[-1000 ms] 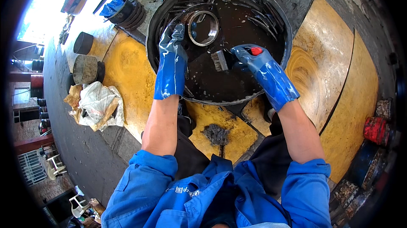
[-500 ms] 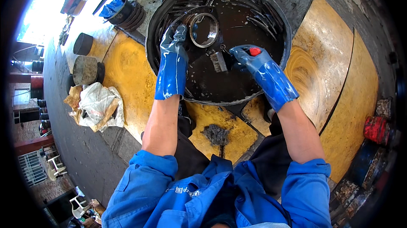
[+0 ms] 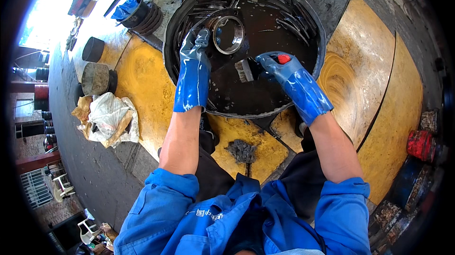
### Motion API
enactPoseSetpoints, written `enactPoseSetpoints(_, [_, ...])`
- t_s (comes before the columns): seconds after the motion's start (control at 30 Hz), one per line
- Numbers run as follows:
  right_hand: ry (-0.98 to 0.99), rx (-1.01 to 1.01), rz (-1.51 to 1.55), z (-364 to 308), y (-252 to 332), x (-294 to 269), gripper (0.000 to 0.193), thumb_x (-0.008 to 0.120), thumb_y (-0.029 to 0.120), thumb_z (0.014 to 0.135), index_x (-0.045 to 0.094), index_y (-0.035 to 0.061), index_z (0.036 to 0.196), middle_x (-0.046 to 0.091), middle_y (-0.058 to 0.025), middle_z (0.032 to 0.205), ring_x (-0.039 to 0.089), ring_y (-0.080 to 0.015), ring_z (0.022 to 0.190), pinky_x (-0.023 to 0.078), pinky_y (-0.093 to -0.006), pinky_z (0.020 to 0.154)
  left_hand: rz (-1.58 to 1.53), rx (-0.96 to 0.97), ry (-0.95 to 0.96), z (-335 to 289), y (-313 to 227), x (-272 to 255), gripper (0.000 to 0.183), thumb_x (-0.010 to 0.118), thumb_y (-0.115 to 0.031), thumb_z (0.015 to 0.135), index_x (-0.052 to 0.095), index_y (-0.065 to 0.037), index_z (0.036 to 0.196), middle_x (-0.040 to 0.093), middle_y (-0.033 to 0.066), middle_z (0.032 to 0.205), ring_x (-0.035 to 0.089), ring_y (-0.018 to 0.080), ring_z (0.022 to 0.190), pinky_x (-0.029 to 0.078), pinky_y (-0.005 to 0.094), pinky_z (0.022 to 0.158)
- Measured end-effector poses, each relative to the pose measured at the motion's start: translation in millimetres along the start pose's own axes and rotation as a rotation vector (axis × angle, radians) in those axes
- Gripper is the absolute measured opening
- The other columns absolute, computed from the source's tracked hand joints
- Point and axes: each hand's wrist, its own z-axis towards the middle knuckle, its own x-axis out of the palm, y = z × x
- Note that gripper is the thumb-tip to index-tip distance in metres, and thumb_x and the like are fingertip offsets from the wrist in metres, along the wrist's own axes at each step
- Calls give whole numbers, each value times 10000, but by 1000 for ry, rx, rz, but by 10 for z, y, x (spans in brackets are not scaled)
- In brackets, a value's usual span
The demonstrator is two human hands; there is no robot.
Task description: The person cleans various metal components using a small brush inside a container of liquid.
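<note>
1. Outdoors, on a yellow and grey painted floor (image 3: 147, 89), a round black basin (image 3: 318, 32) of dark oily liquid sits in front of the crouching person; a crumpled bag (image 3: 108, 117) lies to the left and a red can (image 3: 420, 144) to the right.
2. Left hand (image 3: 194, 60), in a blue glove, is clamped on the rim of a metal ring (image 3: 228, 34), holding it tilted above the liquid near the basin's far side.
3. Right hand (image 3: 284, 72), also gloved, is closed round the red handle of a brush (image 3: 246, 70), whose bristles point left and sit just below and to the right of the ring, not quite touching it.
4. To scrub well, I judge the ring should stay low over the liquid so drips fall back in, and be turned by the left fingers so the bristles reach the whole inner face and rim.
5. A firm grip matters: the oily glove could let the ring slide.
6. Since a second ago the ring has been lifted and tipped up towards the far side, and the brush has shifted slightly right, away from the centre; the basin and clutter have not moved.
</note>
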Motion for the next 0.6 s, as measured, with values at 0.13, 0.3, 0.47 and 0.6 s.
enactPoseSetpoints(0.13, [-16, -1, 8, 13, 3, 18, 272, 717, 235, 969, 752, 66, 1179, 774, -64, 1017, 710, -143, 888, 577, -305, 841, -17, 21, 9, 38, 51, -52, 286, 663, -118, 1014, 679, -20, 1283, 735, 77, 1126, 673, 179, 960, 560, 313, 874])
enactPoseSetpoints(0.3, [7, -16, -27, 13, 0, -2, 298, 703, 258, 990, 741, 75, 1222, 762, -52, 1050, 697, -128, 895, 583, -293, 793, -34, 43, 27, 74, 112, -64, 288, 663, -123, 1015, 678, -18, 1283, 735, 78, 1127, 676, 181, 957, 565, 317, 868])
enactPoseSetpoints(0.47, [-2, 15, 0, -43, 72, 18, 294, 715, 260, 980, 747, 83, 1213, 762, -38, 1032, 690, -116, 877, 580, -287, 772, -41, 52, 26, 71, 105, -60, 300, 669, -135, 1014, 675, -11, 1286, 736, 83, 1127, 677, 182, 963, 571, 329, 866])
enactPoseSetpoints(0.6, [-4, 9, 1, -19, 7, 11, 295, 730, 267, 971, 753, 88, 1204, 762, -31, 1030, 688, -112, 874, 579, -289, 767, -7, 59, 11, 83, 111, -62, 301, 677, -141, 1010, 677, -9, 1280, 733, 87, 1137, 676, 180, 971, 572, 336, 864])
